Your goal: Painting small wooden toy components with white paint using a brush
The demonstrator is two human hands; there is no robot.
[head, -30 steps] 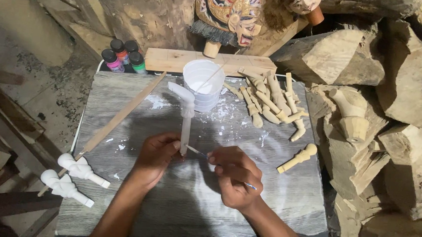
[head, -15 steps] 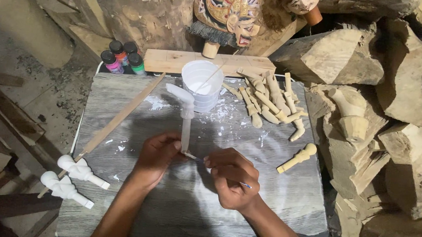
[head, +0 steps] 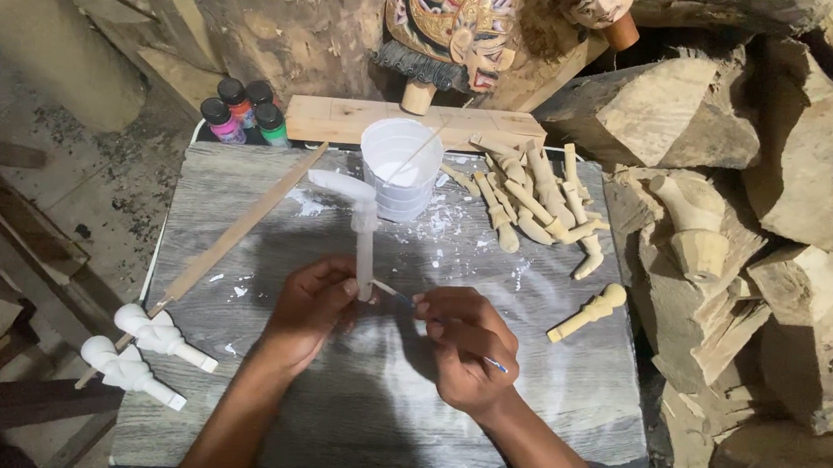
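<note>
The left hand is closed around the bottom end of a long white stick piece and holds it standing up over the grey board. The top of the piece bends over to the left. The right hand pinches a thin brush, and the tip of the brush touches the white piece low down, just beside the left fingers. The two hands are close together in the middle of the board. Behind the white piece stands a white cup with a thin stick in it, and there are white splashes on the board around it. To the right of the cup lies a heap of bare wooden pieces, and one more wooden piece lies alone near the right hand. Two white painted pieces lie at the left edge of the board. Three small paint bottles stand at the back on the left.
</note>
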